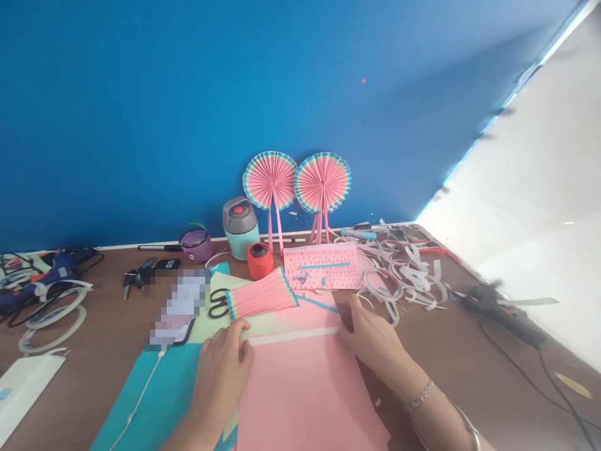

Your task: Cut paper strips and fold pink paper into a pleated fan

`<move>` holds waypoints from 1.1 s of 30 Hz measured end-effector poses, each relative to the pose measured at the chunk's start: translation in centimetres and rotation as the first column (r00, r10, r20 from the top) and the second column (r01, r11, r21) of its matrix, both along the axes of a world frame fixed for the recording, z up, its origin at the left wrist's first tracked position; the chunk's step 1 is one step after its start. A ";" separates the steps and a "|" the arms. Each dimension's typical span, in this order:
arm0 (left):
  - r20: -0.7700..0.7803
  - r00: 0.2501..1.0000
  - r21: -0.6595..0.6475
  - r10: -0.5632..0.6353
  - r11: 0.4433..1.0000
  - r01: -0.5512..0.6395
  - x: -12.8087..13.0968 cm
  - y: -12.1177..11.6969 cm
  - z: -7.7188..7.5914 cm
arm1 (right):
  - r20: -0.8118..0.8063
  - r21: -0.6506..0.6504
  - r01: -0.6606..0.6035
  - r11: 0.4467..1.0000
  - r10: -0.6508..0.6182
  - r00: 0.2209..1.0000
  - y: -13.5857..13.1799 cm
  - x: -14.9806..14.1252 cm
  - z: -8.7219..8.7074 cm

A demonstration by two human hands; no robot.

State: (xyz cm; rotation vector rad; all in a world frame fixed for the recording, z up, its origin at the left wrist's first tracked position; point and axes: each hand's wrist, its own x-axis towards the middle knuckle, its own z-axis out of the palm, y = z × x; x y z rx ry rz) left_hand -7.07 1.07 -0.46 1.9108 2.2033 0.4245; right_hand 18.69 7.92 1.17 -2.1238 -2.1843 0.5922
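A pink paper sheet (300, 388) lies before me, with a white strip (295, 336) along its far edge. My left hand (225, 360) is closed at the sheet's far left corner, its fingers bent and the thumb by the edge. At the far right corner, my right hand (370, 332) pinches the sheet near the strip's end. Just beyond my left hand is a pleated pink paper piece (263, 294) with blue and yellow edges, partly over black-handled scissors (218, 303). Green paper (200, 319) and teal paper (150, 388) lie beneath and to the left.
Two round pleated paper fans (271, 181) lean on the blue wall. A teal bottle (241, 228), red string spool (260, 260) and pink patterned case (323, 266) stand behind. White strips (417, 275) and a glue gun (502, 310) lie right; a phone (181, 307) with a cable lies left.
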 end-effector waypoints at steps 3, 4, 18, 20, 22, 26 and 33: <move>0.076 0.997 0.093 -0.031 0.995 0.024 -0.4 0.0 -0.7 | -0.059 0.068 -0.032 0.997 0.036 0.998 0.1 0.5 0.0; 0.092 0.994 0.131 -0.050 0.991 0.038 -0.5 0.0 -0.9 | -0.087 0.096 -0.040 0.995 0.049 0.995 0.1 0.6 0.0; 0.130 0.978 0.181 -0.163 0.974 0.138 -0.4 0.3 -1.2 | -0.229 0.352 -0.483 0.802 0.574 0.786 -0.6 -1.7 -0.5; 0.141 0.976 0.171 -0.167 0.975 0.142 -0.3 0.3 -0.9 | -0.226 0.349 -0.487 0.801 0.576 0.785 -0.8 -2.2 -0.5; 0.152 0.973 0.150 -0.174 0.977 0.152 -0.3 0.3 -0.6 | -0.208 0.345 -0.483 0.805 0.568 0.797 -1.0 -2.5 -0.4; 0.180 0.961 0.169 -0.208 0.969 0.178 -0.3 0.2 -0.1 | -0.183 0.346 -0.493 0.798 0.573 0.799 -1.0 -2.7 -0.2; 0.297 0.906 0.305 -0.301 0.929 0.209 0.2 -0.3 0.2 | -0.279 0.398 -0.513 0.761 0.633 0.722 -1.1 -4.5 0.6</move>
